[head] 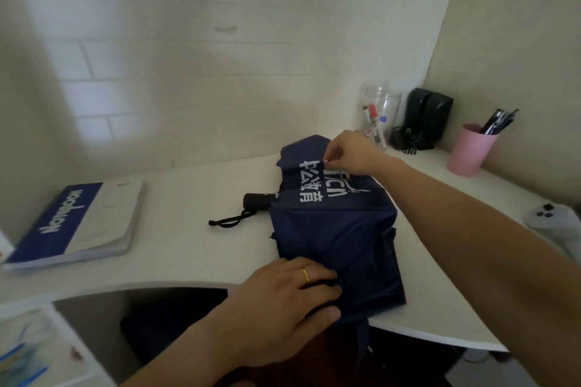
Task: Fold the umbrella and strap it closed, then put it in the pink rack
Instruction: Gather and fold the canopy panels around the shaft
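Note:
A navy blue umbrella (336, 229) with white lettering lies collapsed on the white desk (188, 229), its canopy loose and bunched. Its black handle (256, 201) with a wrist loop points left. My right hand (349, 151) pinches a fold of the canopy at its far edge, near the lettering. My left hand (289, 298), with a gold ring, grips the near end of the fabric at the desk's front edge. A pink cup-shaped holder (468, 154) with dark pens stands at the back right.
A blue and white notebook (78, 223) lies at the left. A clear jar (382, 110) with markers and black speakers (427, 116) stand in the back corner. A grey controller (553, 220) sits at the right edge. The desk's front edge curves inward.

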